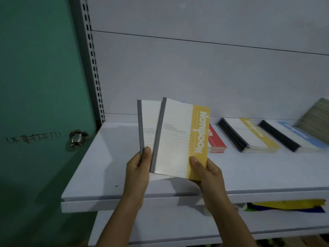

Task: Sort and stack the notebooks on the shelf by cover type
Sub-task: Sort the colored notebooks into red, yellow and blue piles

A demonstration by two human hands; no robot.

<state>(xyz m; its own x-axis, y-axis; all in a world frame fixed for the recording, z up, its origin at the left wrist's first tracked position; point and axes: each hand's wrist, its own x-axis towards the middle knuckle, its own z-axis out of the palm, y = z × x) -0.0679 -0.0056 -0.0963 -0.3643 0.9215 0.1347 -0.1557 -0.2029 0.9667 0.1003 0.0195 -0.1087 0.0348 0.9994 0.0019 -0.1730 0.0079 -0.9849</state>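
Above the white shelf [110, 168] I hold two notebooks upright and fanned apart. My right hand [204, 173] grips the front one, a yellow-band notebook [178, 139] with a grey spine, at its lower right corner. My left hand [138, 168] pinches the rear notebook [148, 122], also grey-spined, at its lower left edge; the front notebook covers its right side. On the shelf behind lie a red-band stack [216, 139], a yellow-band stack [249, 134] with black spines, and a blue-band stack [293, 138].
A green door [35, 86] with a metal knob [77, 138] stands left of the shelf upright. A leaning pile of brownish notebooks [316, 118] sits at the far right. Coloured items [288, 205] lie on the lower shelf.
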